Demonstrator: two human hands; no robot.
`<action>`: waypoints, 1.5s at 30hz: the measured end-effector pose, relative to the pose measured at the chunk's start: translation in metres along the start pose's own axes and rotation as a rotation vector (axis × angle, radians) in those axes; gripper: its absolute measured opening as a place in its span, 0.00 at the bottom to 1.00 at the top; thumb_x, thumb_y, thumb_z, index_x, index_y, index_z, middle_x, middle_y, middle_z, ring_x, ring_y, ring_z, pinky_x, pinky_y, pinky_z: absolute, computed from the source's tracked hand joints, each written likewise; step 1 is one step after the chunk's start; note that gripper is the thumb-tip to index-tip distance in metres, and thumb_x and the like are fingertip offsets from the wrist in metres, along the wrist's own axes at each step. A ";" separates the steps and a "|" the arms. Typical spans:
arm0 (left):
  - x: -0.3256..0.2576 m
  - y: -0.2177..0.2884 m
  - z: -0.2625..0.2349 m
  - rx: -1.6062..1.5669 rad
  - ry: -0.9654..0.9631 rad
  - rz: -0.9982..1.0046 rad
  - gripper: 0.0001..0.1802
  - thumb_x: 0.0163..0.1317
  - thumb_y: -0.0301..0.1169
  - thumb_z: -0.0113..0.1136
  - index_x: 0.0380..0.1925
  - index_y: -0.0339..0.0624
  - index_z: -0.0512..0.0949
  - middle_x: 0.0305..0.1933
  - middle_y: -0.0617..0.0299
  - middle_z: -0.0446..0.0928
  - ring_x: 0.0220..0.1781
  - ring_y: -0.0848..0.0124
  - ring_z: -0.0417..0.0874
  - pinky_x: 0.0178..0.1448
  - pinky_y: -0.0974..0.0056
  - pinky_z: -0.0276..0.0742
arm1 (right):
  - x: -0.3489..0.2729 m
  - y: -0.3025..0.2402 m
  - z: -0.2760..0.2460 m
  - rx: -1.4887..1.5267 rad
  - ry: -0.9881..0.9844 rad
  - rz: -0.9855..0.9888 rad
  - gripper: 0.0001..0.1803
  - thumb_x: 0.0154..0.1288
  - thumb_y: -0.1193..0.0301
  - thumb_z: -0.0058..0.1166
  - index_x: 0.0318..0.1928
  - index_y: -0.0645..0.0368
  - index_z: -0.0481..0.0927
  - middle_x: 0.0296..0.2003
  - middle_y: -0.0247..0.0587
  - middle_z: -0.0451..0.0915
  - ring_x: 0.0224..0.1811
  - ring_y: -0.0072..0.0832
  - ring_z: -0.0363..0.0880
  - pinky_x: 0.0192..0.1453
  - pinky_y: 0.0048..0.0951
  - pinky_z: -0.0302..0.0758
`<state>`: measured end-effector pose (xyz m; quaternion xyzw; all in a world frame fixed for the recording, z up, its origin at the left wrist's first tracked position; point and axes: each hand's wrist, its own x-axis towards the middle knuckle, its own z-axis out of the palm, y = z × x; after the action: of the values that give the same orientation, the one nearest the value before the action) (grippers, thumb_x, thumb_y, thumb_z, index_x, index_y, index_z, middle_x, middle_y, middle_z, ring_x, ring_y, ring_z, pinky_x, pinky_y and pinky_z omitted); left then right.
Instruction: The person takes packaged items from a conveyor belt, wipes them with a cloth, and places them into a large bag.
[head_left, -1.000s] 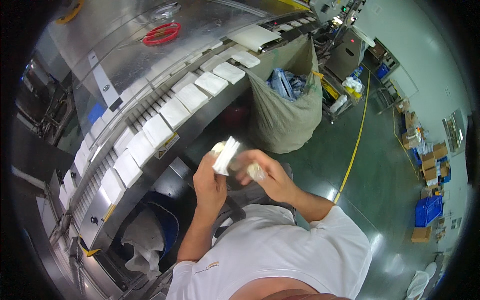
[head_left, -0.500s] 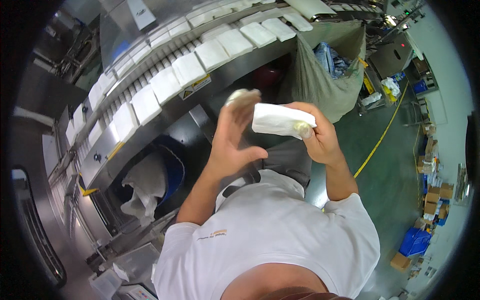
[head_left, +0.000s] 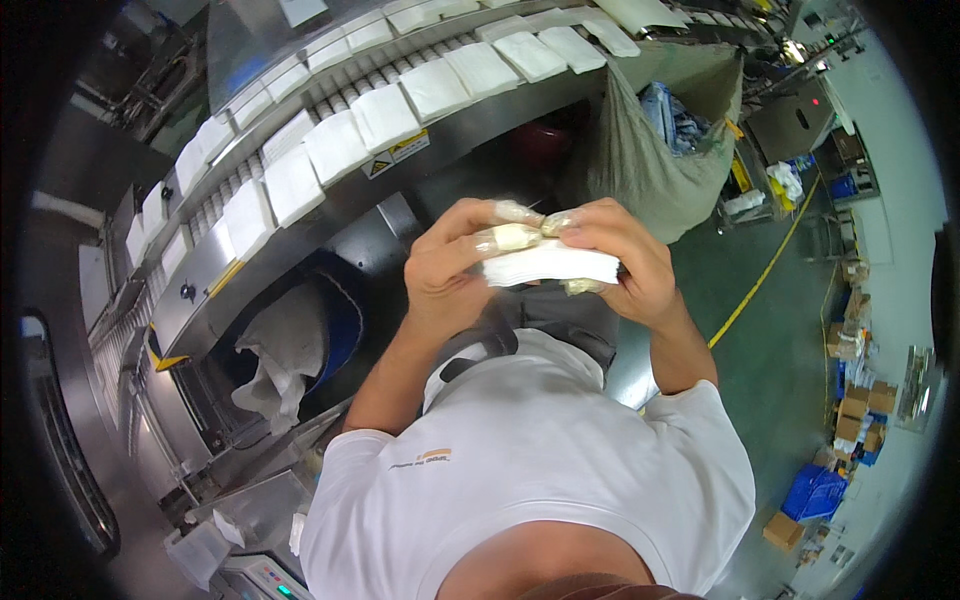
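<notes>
A thick stack of folded white sheets [head_left: 550,266] is held in front of my chest, its layered edge turned toward me. My left hand [head_left: 447,262] is closed on the stack's left end, with its fingers along the top. At the other end my right hand [head_left: 632,262] grips it, fingers above and thumb below. The fingertips of both hands meet near the middle of the upper edge. Pale, shiny coverings wrap several fingertips. Beyond my hands, similar white stacks [head_left: 385,117] lie in rows on a curved roller conveyor [head_left: 340,103].
A large cloth sack [head_left: 650,160] with blue crumpled material hangs at the conveyor's far right. Below the conveyor on the left stands a blue bin [head_left: 345,325] with white cloth over it. Cardboard boxes [head_left: 853,402] and a blue crate [head_left: 812,490] line the right wall.
My left hand has gone from open and apart to gripping the stack's left end. The stack has turned so that its layered edge shows, and my right hand still holds it.
</notes>
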<state>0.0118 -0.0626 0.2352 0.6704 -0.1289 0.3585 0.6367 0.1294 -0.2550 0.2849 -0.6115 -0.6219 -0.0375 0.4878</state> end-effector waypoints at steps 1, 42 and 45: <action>-0.002 -0.003 0.001 -0.034 0.011 -0.001 0.20 0.52 0.14 0.73 0.47 0.36 0.87 0.52 0.49 0.84 0.52 0.60 0.87 0.55 0.61 0.84 | 0.001 0.000 0.000 0.009 -0.002 0.000 0.24 0.57 0.76 0.72 0.55 0.65 0.81 0.51 0.52 0.83 0.50 0.47 0.84 0.53 0.41 0.81; 0.017 -0.010 -0.060 -0.013 0.222 -0.589 0.25 0.65 0.20 0.69 0.62 0.30 0.76 0.54 0.52 0.84 0.54 0.69 0.86 0.59 0.66 0.83 | 0.046 0.078 0.044 0.639 -0.144 0.848 0.16 0.75 0.75 0.57 0.60 0.65 0.77 0.47 0.37 0.85 0.45 0.21 0.85 0.41 0.26 0.85; 0.043 -0.012 -0.086 0.090 0.223 -0.579 0.25 0.65 0.22 0.70 0.61 0.29 0.75 0.51 0.54 0.84 0.51 0.72 0.85 0.54 0.68 0.82 | 0.089 0.101 0.045 0.587 -0.249 0.829 0.14 0.74 0.71 0.59 0.55 0.63 0.81 0.44 0.35 0.86 0.41 0.19 0.84 0.40 0.23 0.83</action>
<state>0.0225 0.0331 0.2475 0.6634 0.1541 0.2387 0.6922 0.2053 -0.1364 0.2640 -0.6437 -0.3653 0.4075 0.5349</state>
